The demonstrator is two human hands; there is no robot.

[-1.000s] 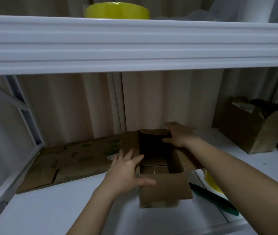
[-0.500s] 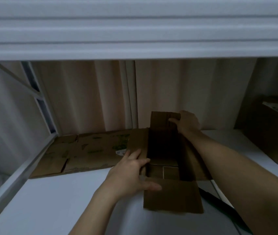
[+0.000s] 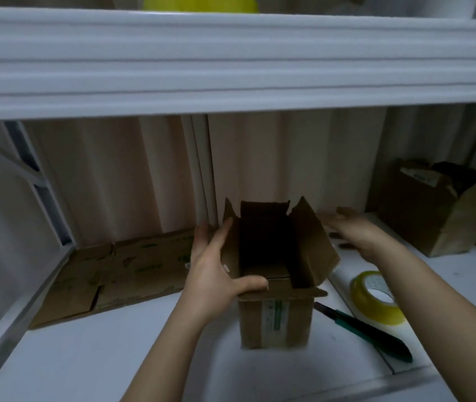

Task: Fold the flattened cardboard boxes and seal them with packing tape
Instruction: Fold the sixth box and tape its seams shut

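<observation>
Left hand (image 3: 216, 274) grips upright cardboard box (image 3: 276, 320) at left top flap, thumb on front rim. Right hand (image 3: 355, 236) spread, blurred, just right of flaps. Box on white shelf (image 3: 86, 358); tape roll (image 3: 376, 297) near right.

From my feed I see two bare forearms with no sleeves in view, ending in a bare left hand (image 3: 215, 274) and a bare right hand (image 3: 355, 236), fingers ringless
</observation>
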